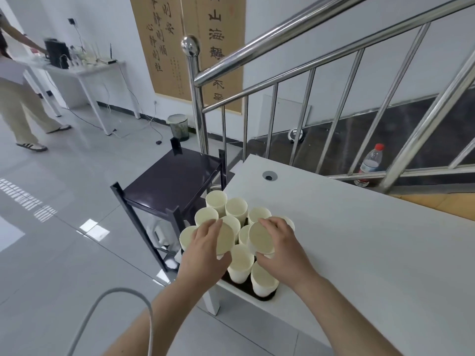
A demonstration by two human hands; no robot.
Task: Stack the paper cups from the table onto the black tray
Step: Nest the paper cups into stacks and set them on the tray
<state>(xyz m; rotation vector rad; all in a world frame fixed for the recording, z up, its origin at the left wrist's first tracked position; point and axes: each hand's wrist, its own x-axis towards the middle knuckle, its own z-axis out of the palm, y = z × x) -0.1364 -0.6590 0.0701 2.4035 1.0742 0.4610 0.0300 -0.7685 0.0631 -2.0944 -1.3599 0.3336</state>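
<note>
My left hand (205, 249) has its grip curled round 1 inverted paper cup (225, 238); my right hand (280, 249) grips a 2nd cup (261, 238), base up. Both are above the upright cups (240, 263) crowded on the black tray (264, 296) at the white bench (359, 240) corner.

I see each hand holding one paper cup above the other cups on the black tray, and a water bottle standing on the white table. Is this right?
Not quite. The head view shows the water bottle standing beyond the white table, behind the stair railing, not on the table. The rest holds: the left hand and right hand each hold a paper cup over the cups on the black tray.
</note>
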